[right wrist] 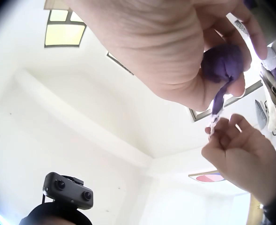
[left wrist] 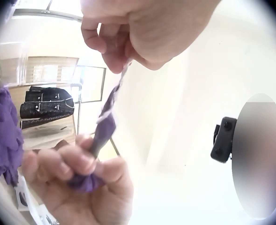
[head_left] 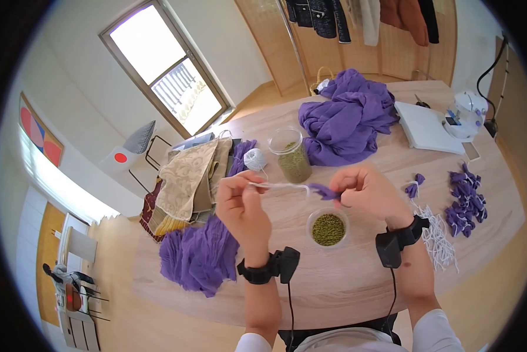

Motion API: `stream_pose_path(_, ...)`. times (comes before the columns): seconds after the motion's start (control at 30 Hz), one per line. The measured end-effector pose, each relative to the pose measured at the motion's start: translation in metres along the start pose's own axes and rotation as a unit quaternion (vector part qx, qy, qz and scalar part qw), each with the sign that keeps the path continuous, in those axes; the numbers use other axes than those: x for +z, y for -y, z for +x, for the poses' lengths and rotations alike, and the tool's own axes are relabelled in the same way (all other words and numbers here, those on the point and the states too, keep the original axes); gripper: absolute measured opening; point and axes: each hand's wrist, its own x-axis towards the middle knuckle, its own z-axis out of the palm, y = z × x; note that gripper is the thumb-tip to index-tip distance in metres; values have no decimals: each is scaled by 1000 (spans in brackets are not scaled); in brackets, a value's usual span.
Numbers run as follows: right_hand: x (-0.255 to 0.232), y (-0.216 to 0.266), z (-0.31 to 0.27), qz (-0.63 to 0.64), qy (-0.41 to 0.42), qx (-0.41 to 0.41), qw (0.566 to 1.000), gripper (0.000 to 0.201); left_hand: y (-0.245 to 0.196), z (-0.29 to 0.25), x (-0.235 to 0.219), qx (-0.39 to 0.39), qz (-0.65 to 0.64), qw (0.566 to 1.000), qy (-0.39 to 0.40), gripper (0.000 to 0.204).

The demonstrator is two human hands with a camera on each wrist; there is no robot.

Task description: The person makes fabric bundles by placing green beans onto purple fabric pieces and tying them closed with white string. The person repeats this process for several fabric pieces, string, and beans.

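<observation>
My right hand (head_left: pixel 372 195) grips a small purple cloth bundle (right wrist: pixel 222 63), whose rounded end bulges inside the curled fingers. From its twisted neck a white string (head_left: pixel 281 185) runs left, pulled nearly straight. My left hand (head_left: pixel 244 214) pinches that string between thumb and fingertips. In the left wrist view, the string winds around the narrow purple neck (left wrist: pixel 109 119) between both hands. Below the hands stands a round clear tub (head_left: pixel 310 234) of small green beans (head_left: pixel 328 229). Just behind them are a clear jar (head_left: pixel 286 134) partly filled with beans and a ball of white string (head_left: pixel 254 159).
Tied purple bundles (head_left: pixel 466 202) and loose cut strings (head_left: pixel 436 237) lie at right. Behind them are a small sewing machine (head_left: pixel 470 111) and a white board-like block (head_left: pixel 425 126). Purple cloth (head_left: pixel 351 117) heaps at the back; folded fabrics (head_left: pixel 184 176) and more purple cloth (head_left: pixel 199 258) lie left.
</observation>
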Motion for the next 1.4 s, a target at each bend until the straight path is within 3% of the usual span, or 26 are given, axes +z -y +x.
stream_pose_path(0.13,-4,-6,2,61,-105,-37,992,20,-6,5,-12,-14,-17,1000,14,9)
stream_pose_path(0.33,-17,-8,0,136,-132,-135,973,13,-3,1,-6,-70,-72,993,64,6)
stream_pose_path(0.5,-23,20,-28,167,-182,-223,943,14,-5,-10,19,-157,-96,978,94,8)
stream_pose_path(0.63,-43,42,-73,134,-252,-274,918,14,-16,-30,62,-217,-80,957,176,17)
stream_pose_path(0.77,-62,66,-115,87,-321,-324,886,14,-16,-65,123,-274,-145,896,319,20)
stream_pose_path(0.87,-67,75,-140,58,-343,-343,872,14,-7,-105,172,-287,-171,869,366,20)
stream_pose_path(0.93,-68,78,-152,26,-346,-342,874,14,11,-128,197,-270,-119,863,411,21)
stream_pose_path(1.03,-69,77,-162,9,-363,-321,875,14,52,-159,208,-103,90,875,464,22)
stream_pose_path(1.13,-69,67,-161,3,-368,-286,885,14,82,-165,191,30,213,878,427,26)
stream_pose_path(1.23,-68,51,-150,-29,-346,-227,910,12,62,-136,167,-99,149,913,368,29)
stream_pose_path(1.4,-45,9,-105,12,-269,-149,951,13,9,-64,111,-208,9,920,332,33)
